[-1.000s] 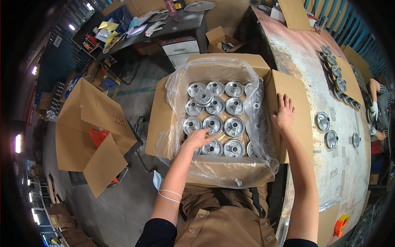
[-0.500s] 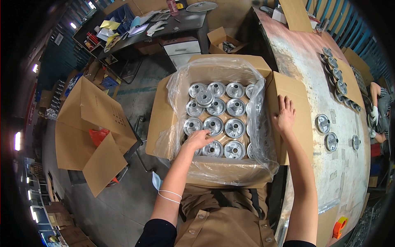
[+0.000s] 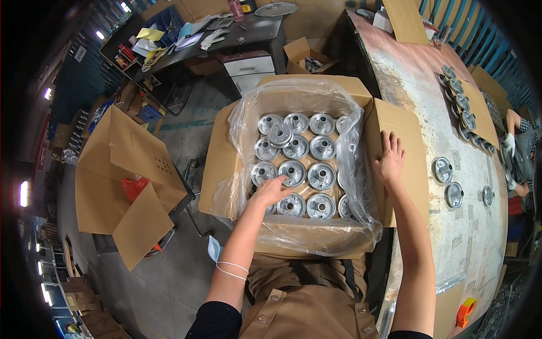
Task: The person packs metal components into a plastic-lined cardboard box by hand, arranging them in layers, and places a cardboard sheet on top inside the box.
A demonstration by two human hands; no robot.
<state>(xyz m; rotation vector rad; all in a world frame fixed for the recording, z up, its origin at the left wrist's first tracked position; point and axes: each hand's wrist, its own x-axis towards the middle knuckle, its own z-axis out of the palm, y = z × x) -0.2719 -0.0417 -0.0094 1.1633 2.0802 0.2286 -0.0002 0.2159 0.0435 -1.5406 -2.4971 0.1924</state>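
A worn desk (image 3: 395, 85) stands right; metal wheels (image 3: 322, 176) sit in rows inside the box (image 3: 216, 169). Left hand (image 3: 271, 191) sits loosely open over the near-left ones; right hand (image 3: 390, 161) lies flat, empty, on the right flap (image 3: 411, 127). Seemingly a steadying step; shifting a wheel calls for a firmer grip.

Place: factory workshop | 1 long worn workbench (image 3: 446, 248), round metal parts (image 3: 442, 169) on top | open cardboard box (image 3: 406, 118), plastic liner (image 3: 316, 229), rows of similar parts | grey floor (image 3: 124, 282), green stripe (image 3: 186, 124) | 1 desk (image 3: 255, 39), papers (image 3: 192, 40), work gloves (image 3: 214, 39) | strip lights (image 3: 23, 194) | co-worker (image 3: 528, 150)
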